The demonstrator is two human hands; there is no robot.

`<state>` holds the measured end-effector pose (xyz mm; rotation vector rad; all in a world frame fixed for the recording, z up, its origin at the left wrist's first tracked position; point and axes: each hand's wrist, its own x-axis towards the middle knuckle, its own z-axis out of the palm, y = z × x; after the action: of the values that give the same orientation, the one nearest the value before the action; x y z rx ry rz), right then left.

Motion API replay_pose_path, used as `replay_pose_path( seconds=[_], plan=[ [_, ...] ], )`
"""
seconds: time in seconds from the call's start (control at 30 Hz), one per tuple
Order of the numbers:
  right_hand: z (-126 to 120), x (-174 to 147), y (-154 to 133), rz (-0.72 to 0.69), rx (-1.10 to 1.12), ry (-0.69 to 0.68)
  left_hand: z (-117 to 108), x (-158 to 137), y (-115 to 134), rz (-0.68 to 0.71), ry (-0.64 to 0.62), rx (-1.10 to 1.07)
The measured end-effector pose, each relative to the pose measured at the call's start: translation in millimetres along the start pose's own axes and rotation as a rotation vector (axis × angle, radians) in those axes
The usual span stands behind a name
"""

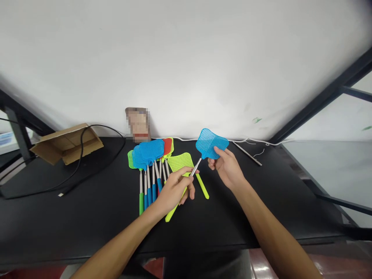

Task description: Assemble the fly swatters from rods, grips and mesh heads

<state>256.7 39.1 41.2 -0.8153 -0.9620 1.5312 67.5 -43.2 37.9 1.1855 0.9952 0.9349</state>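
Note:
A fly swatter with a blue mesh head (207,140), a silver metal shaft and what looks like a yellow-green handle is raised above the table between my hands. Closed around its shaft is my left hand (178,186). My right hand (228,167) pinches the lower right part of the blue head. Behind my left hand lies a yellow-green mesh head (182,162), partly covered. A yellow-green handle (202,186) rests between my hands. Left of them, several fly swatters (151,149) in blue, green and red overlap in a fan, handles towards me.
On the left stands an open cardboard box (66,143), with a black cable (82,149) looping across it. A blurred-out object (138,124) leans on the white wall. To the right, a thin rod (247,154) lies near a white cord (261,142). Dark metal frame bars (322,93) flank the black table (276,201).

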Motion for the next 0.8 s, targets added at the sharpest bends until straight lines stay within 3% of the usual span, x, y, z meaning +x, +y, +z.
replay_pose_path(
  seconds=[0.8],
  plan=[
    [3.3, -3.3, -0.6, -0.062, -0.062, -0.022, -2.1, 1.8, -4.9, 0.008, -0.001, 0.048]
  ],
)
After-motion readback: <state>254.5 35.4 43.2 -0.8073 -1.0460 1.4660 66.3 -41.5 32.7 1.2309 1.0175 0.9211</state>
